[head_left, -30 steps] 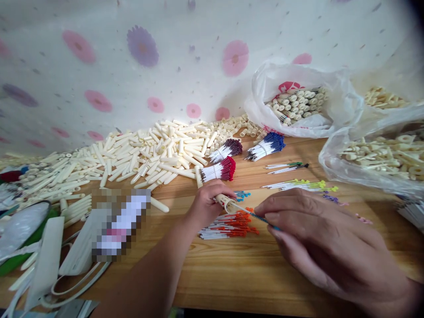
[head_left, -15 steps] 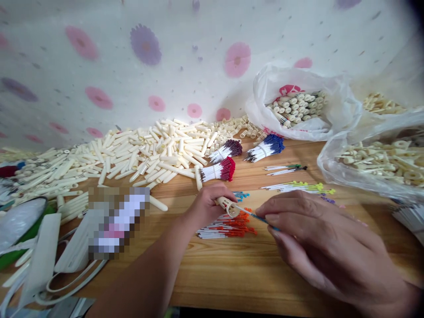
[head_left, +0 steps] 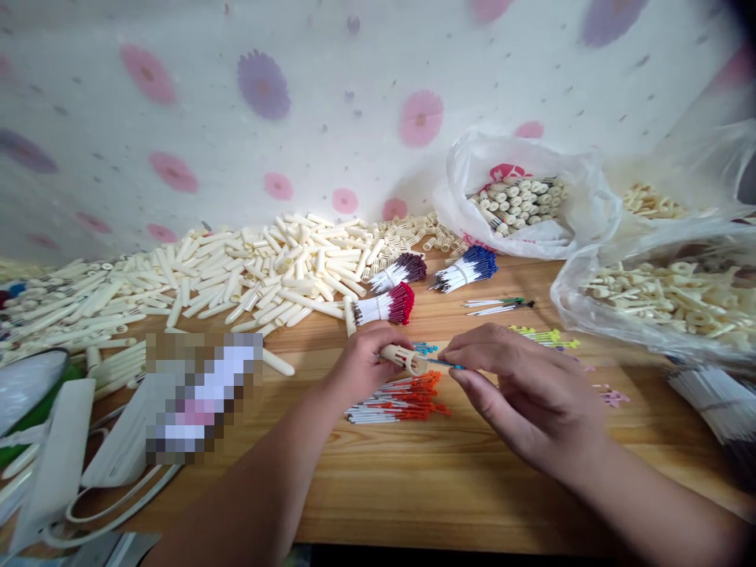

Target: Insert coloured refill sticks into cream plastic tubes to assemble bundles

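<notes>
My left hand (head_left: pixel 360 365) is closed round a cream plastic barrel (head_left: pixel 407 358), its open end facing right. My right hand (head_left: pixel 520 390) pinches a thin blue-tipped refill (head_left: pixel 444 363) whose front part sits inside the barrel's mouth. Just below both hands lies a loose heap of orange-tipped refills (head_left: pixel 402 398) on the wooden table (head_left: pixel 413 480). A few light-blue-tipped refills (head_left: pixel 425 346) lie behind the barrel.
A wide pile of cream barrels (head_left: pixel 248 276) covers the back left. Bundles of red (head_left: pixel 387 305), maroon (head_left: pixel 402 270) and blue (head_left: pixel 469 268) refills lie behind the hands. Plastic bags of cream parts (head_left: pixel 520 201) (head_left: pixel 661 299) stand at the right. White packaging (head_left: pixel 64 465) lies at the left.
My right hand has moved left towards the barrel, pushing the blue-tipped refill further in. The view has shifted slightly, and my left hand stays in place.
</notes>
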Demonstrator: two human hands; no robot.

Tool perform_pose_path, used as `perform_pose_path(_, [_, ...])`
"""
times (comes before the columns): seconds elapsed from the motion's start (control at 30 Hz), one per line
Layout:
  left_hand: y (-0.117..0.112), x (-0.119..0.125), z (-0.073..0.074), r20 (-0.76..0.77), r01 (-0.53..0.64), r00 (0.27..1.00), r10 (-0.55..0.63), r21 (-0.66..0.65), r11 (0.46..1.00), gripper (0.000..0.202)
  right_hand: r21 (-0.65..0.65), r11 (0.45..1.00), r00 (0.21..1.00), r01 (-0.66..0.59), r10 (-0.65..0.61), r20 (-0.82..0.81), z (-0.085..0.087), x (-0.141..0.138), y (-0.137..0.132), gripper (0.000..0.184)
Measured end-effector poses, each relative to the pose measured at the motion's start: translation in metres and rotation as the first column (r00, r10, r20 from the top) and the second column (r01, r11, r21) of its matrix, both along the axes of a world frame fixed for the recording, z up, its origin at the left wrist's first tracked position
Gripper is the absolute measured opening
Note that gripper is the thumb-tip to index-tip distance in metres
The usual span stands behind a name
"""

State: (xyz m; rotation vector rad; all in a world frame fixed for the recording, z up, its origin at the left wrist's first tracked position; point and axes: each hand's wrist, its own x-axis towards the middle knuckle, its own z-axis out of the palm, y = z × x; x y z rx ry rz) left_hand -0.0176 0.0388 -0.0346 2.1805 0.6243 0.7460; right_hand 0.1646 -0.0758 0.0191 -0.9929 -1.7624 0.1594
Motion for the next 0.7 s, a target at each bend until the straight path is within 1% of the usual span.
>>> perform_pose_path(0.1, [-0.002,-0.002,0.004,0.002,0.003,1.0,-0.003,0.052,0.999,0.031,0.026,0.998,0.996,0.059,-0.061,0.062,-0.011,-0.001,0.005,0.025])
perform_pose_path(0.17, [-0.003,-0.003,0.007,-0.013,0.024,1.0,-0.023,0.078,0.997,0.043,0.038,0.994,0.989,0.102,-0.106,0.1,-0.019,-0.002,0.008,0.028])
perform_pose_path(0.23, [-0.004,-0.005,0.01,-0.032,0.046,0.999,-0.043,0.09,0.995,0.05,0.052,0.99,0.985,0.128,-0.133,0.111,-0.025,-0.003,0.01,0.029])
perform_pose_path(0.3, [-0.005,-0.006,0.013,-0.043,0.052,0.998,-0.048,0.097,0.994,0.05,0.087,0.983,0.979,0.16,-0.169,0.113,-0.028,-0.003,0.011,0.026])
perform_pose_path(0.4, [-0.007,-0.006,0.015,-0.048,0.045,0.998,-0.04,0.121,0.992,0.044,0.146,0.966,0.966,0.213,-0.231,0.12,-0.026,-0.003,0.012,0.018])
perform_pose_path(0.47, [-0.008,-0.005,0.015,-0.043,0.037,0.999,-0.031,0.148,0.988,0.041,0.151,0.961,0.96,0.232,-0.251,0.122,-0.024,-0.003,0.013,0.015])
perform_pose_path(0.53, [-0.008,-0.005,0.013,-0.042,0.018,0.999,-0.011,0.182,0.983,0.04,0.121,0.964,0.962,0.235,-0.249,0.113,-0.023,-0.004,0.014,0.012])
perform_pose_path(0.6, [-0.009,-0.004,0.011,-0.032,-0.02,0.999,0.028,0.221,0.975,0.038,0.06,0.972,0.971,0.227,-0.23,0.068,-0.025,-0.005,0.015,0.01])
perform_pose_path(0.7, [-0.009,-0.003,0.009,0.0,-0.096,0.995,0.099,0.275,0.957,0.035,-0.075,0.977,0.974,0.199,-0.206,-0.09,-0.031,-0.01,0.017,0.005])
